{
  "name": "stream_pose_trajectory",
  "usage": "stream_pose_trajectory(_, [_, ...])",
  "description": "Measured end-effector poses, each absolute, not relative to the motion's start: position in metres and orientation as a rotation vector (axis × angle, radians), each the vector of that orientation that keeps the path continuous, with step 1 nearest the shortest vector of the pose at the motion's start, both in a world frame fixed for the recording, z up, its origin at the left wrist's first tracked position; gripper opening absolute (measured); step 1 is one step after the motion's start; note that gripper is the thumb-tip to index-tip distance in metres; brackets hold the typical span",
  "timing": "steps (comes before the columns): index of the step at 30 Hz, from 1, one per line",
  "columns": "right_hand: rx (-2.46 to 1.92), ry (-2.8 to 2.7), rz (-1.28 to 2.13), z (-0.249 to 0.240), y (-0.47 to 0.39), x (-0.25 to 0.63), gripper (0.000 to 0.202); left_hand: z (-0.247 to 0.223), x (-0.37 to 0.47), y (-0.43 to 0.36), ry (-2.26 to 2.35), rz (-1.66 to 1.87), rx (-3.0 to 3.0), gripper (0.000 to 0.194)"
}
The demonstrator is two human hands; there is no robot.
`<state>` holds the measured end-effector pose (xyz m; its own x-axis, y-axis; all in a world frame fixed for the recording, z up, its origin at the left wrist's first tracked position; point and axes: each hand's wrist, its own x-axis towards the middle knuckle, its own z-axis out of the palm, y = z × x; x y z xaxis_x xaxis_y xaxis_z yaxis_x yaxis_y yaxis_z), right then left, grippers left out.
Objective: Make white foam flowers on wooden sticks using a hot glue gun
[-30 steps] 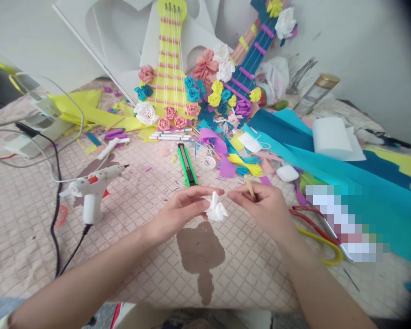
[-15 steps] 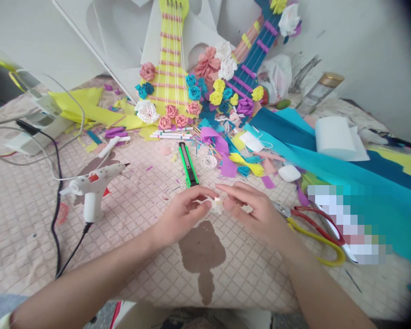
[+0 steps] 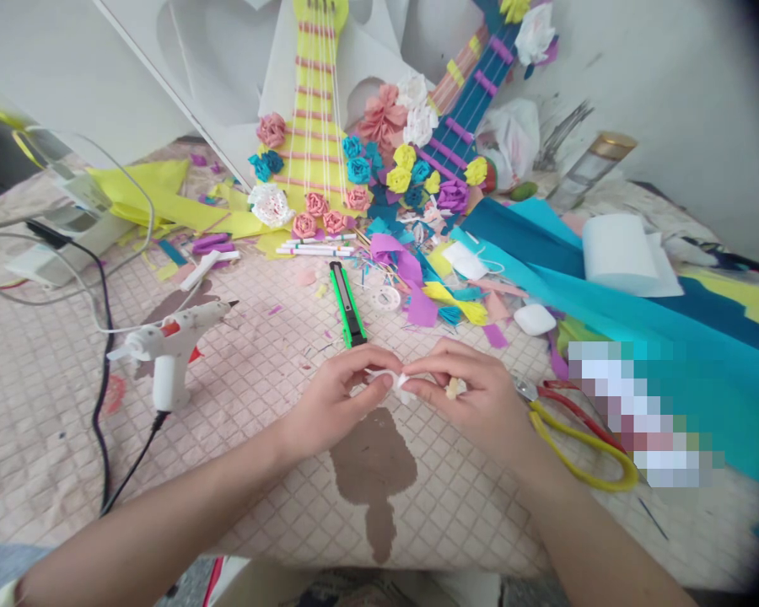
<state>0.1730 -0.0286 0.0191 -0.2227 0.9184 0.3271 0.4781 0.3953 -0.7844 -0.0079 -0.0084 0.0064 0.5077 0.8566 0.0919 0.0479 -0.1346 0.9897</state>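
Observation:
Between my two hands, over the quilted table cover, is a small piece of white crepe paper [image 3: 406, 391], folded or bunched. My left hand [image 3: 345, 396] pinches its left part between thumb and forefinger. From the other side, my right hand [image 3: 471, 389] presses thumb and forefinger on the paper. A small cream-coloured bit [image 3: 453, 388] shows among the curled fingers of my right hand; its kind is unclear. Just beyond my left fingers lies a green utility knife [image 3: 347, 305]. Scissors [image 3: 582, 443] with red and yellow handles rest beside my right wrist.
At left a white glue gun [image 3: 174, 341] stands with its black cord on the table cover [image 3: 259, 506]. Paper guitars with flowers, one yellow [image 3: 316, 143], one blue [image 3: 465, 118], lean at the back. Paper scraps, crepe sheets [image 3: 658, 362] and a white roll [image 3: 620, 255] lie right.
My right thumb and forefinger have closed onto the white paper. The cream-coloured bit now shows within my right hand. My left hand stays nearly still.

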Motion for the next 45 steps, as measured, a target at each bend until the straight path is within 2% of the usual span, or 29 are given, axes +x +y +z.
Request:
stream_pose_trajectory(13, [-1.248,-1.805,0.723,0.0205,-0.0278,0.1725,0.006,0.0066,-0.0072,-0.0092,0.853,0.845,1.531,0.013])
stream_pose_trajectory(20, [-1.214,-1.820,0.783,0.0217,-0.0278,0.1731,0.003,0.0086,-0.0111,-0.0090,0.715,0.796,1.406,0.011])
stream_pose_trajectory(29, [-1.181,-1.812,1.001,0.0199,-0.0282,0.1717,0.006,0.0117,-0.0107,-0.0106,0.677,0.629,1.228,0.012])
stream_pose_trajectory(35, [-1.191,-1.796,1.134,0.0176,-0.0273,0.1731,0.013,0.0124,-0.0091,-0.0100,0.721,0.637,1.286,0.012])
stream_pose_trajectory(45, [-1.263,-1.745,1.367,0.0213,-0.0258,0.1704,0.013,0.0108,-0.0091,-0.0108,0.811,0.615,1.345,0.013])
